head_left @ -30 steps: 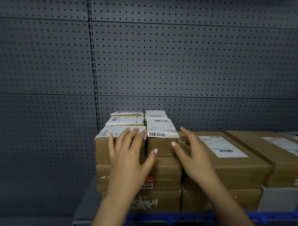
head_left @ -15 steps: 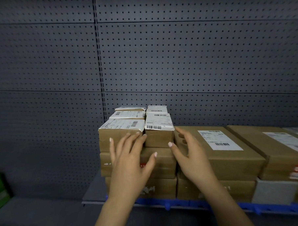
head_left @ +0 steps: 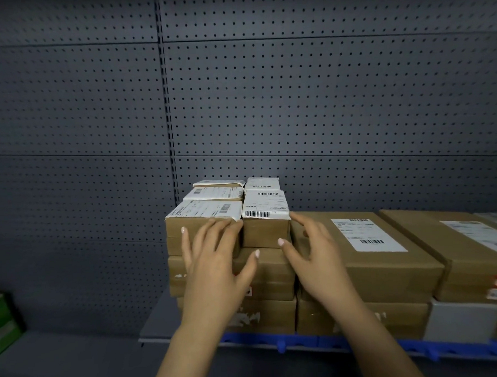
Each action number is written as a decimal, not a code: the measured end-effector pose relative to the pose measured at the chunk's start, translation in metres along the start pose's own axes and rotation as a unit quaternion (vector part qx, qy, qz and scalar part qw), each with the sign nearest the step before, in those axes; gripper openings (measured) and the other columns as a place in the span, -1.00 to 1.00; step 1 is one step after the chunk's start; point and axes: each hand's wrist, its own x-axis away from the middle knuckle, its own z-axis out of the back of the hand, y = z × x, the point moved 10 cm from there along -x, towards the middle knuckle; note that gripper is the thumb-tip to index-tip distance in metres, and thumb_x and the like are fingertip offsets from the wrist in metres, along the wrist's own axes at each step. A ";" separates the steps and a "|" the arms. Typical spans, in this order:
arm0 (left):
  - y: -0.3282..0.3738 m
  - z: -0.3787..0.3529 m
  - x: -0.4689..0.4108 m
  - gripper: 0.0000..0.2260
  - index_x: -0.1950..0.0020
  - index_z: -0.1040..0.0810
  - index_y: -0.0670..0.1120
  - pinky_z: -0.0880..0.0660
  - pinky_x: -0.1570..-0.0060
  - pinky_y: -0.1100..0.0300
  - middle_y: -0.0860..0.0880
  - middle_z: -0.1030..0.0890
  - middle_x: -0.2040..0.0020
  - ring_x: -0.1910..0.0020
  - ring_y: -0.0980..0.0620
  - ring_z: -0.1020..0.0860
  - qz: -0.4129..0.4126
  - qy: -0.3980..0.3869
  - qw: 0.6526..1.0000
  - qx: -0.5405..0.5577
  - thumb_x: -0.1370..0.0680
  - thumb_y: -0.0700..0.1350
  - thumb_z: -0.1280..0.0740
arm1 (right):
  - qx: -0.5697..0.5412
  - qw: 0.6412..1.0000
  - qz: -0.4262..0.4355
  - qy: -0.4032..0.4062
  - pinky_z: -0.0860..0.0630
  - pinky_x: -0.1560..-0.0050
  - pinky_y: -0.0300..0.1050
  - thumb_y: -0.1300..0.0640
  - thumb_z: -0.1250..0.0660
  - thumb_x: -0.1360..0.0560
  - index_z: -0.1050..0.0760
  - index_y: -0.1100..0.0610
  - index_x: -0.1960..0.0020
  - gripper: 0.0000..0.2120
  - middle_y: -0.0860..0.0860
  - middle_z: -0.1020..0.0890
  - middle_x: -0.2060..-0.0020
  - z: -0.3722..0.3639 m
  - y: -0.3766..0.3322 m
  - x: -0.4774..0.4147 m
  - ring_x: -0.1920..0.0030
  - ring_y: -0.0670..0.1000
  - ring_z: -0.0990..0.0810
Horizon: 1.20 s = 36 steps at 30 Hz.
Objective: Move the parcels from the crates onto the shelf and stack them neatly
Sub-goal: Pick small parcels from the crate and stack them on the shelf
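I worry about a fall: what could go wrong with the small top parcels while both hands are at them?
The small parcels form separate piles on the left stack; a strong push by the left hand could slide them back unevenly. The right hand is at a corner of the front-right parcel; a sideways nudge may skew or tip it.

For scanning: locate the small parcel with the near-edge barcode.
Head view, centre: the small parcel tops the left stack, between left hand and right hand.
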 end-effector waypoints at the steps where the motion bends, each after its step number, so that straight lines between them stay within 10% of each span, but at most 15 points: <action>1: 0.001 -0.001 -0.005 -0.54 -0.32 -0.48 0.01 0.14 -0.49 -0.06 0.07 -0.48 -0.29 -0.39 0.02 -0.31 -0.005 0.000 1.000 -0.002 -0.49 0.19 -0.23 | -0.001 1.000 0.002 0.003 -0.39 -0.32 0.00 -0.03 -0.34 -0.53 -0.32 -0.09 -0.43 -0.50 -0.13 -0.41 -0.28 -0.001 0.000 -0.002 -0.32 -0.07 -0.36; 13: 0.005 -0.039 -0.059 -0.52 -0.26 -0.51 0.02 0.30 -0.43 -0.19 0.01 -0.55 -0.23 -0.38 -0.10 -0.37 -0.073 -0.088 0.984 -0.139 -0.40 0.18 -0.41 | 0.012 1.000 0.006 -0.028 -0.32 -0.36 -0.09 0.00 -0.34 -0.54 -0.18 -0.13 -0.49 -0.41 -0.14 -0.36 -0.41 -0.024 0.011 -0.039 -0.40 -0.09 -0.31; 20: 0.001 -0.051 -0.061 -0.55 -0.30 -0.48 0.07 0.35 -0.40 -0.23 0.11 -0.54 -0.21 -0.30 0.07 -0.44 -0.078 -0.096 0.980 -0.157 -0.46 0.21 -0.32 | 0.028 0.999 -0.008 -0.039 -0.38 0.16 -0.39 -0.02 -0.27 -0.58 -0.27 -0.19 -0.42 -0.56 -0.13 -0.58 -0.02 -0.031 0.019 -0.043 0.09 -0.23 -0.50; 30: 0.001 -0.040 -0.048 -0.56 -0.26 -0.53 0.04 0.28 -0.43 -0.20 0.09 -0.56 -0.13 -0.18 0.06 -0.52 -0.068 -0.073 0.990 -0.104 -0.42 0.15 -0.38 | -0.008 1.000 0.003 -0.027 -0.52 0.02 -0.17 0.01 -0.30 -0.57 -0.37 -0.21 -0.34 -0.64 -0.09 -0.62 0.03 -0.023 0.013 -0.033 0.10 -0.15 -0.53; 36: -0.020 -0.015 -0.037 -0.36 -0.39 -0.39 0.07 0.39 -0.42 -0.12 0.00 -0.43 -0.36 -0.44 -0.05 -0.29 -0.016 -0.051 0.992 -0.112 -0.42 0.38 -0.18 | -0.039 0.999 -0.012 -0.028 -0.52 -0.07 -0.19 0.02 -0.30 -0.57 -0.38 -0.21 -0.35 -0.63 -0.28 -0.52 0.04 -0.015 0.014 -0.021 0.03 -0.21 -0.51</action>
